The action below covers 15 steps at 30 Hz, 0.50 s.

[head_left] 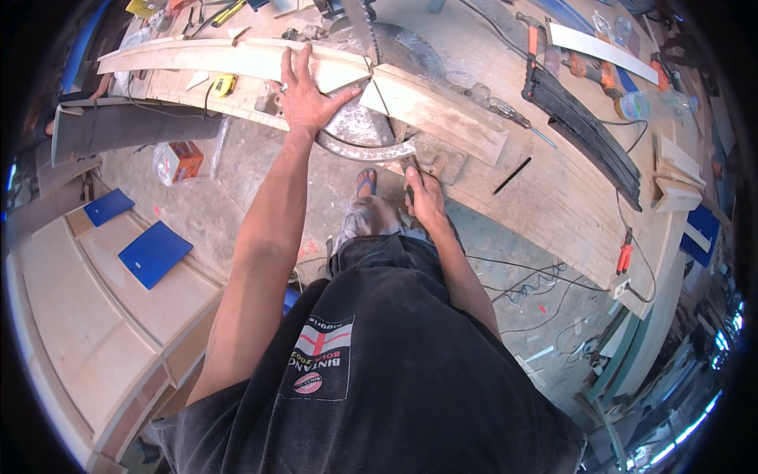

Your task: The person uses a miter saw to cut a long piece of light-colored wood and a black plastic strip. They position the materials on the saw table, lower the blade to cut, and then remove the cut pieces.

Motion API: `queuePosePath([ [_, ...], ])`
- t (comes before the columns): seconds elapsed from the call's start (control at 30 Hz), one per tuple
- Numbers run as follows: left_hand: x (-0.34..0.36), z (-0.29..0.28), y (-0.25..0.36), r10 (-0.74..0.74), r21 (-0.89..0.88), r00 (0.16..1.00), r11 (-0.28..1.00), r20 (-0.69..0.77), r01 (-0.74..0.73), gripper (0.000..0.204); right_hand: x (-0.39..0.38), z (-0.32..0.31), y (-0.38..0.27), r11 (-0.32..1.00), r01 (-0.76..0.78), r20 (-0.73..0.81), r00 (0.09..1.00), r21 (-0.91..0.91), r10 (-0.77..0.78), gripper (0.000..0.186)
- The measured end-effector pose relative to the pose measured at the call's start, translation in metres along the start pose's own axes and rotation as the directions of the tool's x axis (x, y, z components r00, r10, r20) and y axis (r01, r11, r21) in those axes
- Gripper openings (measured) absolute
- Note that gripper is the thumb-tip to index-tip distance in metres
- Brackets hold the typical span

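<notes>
Board [189, 57] at the left of the table [545, 209] runs crosswise beneath the nearer left hand [304, 103], fingers spread; the right hand [427, 199] grips a dark handle [408, 164] at the near edge.

Pale wood trim [189, 57]; yellow-black tape measure [224, 85]; blue panels [155, 254].

The long board [197, 57] is smooth, matt wood; the saw base [359, 128], scuffed dull metal; the bench [553, 237], worn wood.

A black shirt [442, 355] with a rectangular print [318, 358] fills the lower centre. Above show greyish patterned shorts [377, 217], a blue-strapped sandal [366, 182] and a ring [284, 88].
</notes>
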<state>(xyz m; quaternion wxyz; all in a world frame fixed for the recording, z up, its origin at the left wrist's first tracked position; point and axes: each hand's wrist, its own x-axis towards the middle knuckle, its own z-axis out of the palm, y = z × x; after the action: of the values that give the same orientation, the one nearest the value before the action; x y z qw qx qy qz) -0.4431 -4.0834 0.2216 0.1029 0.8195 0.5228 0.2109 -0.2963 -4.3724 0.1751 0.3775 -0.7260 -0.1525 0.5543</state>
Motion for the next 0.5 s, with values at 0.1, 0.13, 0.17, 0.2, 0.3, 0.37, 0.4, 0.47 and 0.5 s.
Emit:
queuePosePath([
  [0.1, -0.0003, 0.0007, -0.0021, 0.009, -0.016, 1.0, 1.0, -0.008, -0.009, 0.142, 0.0015, -0.0016, -0.0002, 1.0, -0.014, 0.009, 1.0, -0.015, 0.014, 0.07],
  [0.13, -0.0005, 0.0012, -0.0025, 0.004, -0.012, 1.0, 1.0, -0.006, -0.004, 0.142, 0.0018, -0.0022, -0.0004, 1.0, -0.02, 0.015, 1.0, -0.015, 0.021, 0.069],
  [0.17, -0.0001, 0.0019, -0.0028, 0.006, -0.01, 1.0, 1.0, -0.01, -0.006, 0.142, 0.002, -0.0025, -0.0006, 1.0, -0.022, 0.015, 1.0, -0.013, 0.023, 0.069],
  [0.2, 0.0002, 0.0025, -0.0031, -0.003, -0.004, 1.0, 1.0, -0.003, 0.003, 0.143, 0.0022, -0.0029, -0.001, 1.0, -0.024, 0.016, 1.0, -0.011, 0.024, 0.069],
  [0.3, 0.0001, 0.0032, -0.0036, -0.004, 0.014, 1.0, 1.0, -0.007, 0.004, 0.144, 0.0012, -0.0036, -0.0014, 0.999, -0.006, 0.012, 1.0, -0.033, 0.006, 0.068],
  [0.37, 0.0, 0.0036, -0.0037, 0.011, 0.023, 1.0, 1.0, -0.027, -0.01, 0.144, 0.0002, -0.0035, -0.0012, 0.999, 0.009, 0.0, 1.0, -0.046, -0.009, 0.067],
  [0.4, -0.0004, 0.0037, -0.0036, 0.006, 0.02, 1.0, 1.0, -0.027, -0.006, 0.144, -0.0006, -0.003, -0.0009, 0.999, 0.015, -0.008, 1.0, -0.048, -0.015, 0.067],
  [0.47, -0.0004, 0.0034, -0.0037, 0.01, -0.011, 0.999, 1.0, -0.035, -0.01, 0.143, -0.0013, -0.0016, -0.0006, 0.998, 0.027, -0.022, 0.999, -0.053, -0.028, 0.066],
  [0.5, -0.0005, 0.0033, -0.0036, 0.003, -0.005, 1.0, 1.0, -0.028, -0.003, 0.143, -0.0016, -0.0007, -0.0004, 0.998, 0.033, -0.029, 0.999, -0.057, -0.035, 0.065],
])
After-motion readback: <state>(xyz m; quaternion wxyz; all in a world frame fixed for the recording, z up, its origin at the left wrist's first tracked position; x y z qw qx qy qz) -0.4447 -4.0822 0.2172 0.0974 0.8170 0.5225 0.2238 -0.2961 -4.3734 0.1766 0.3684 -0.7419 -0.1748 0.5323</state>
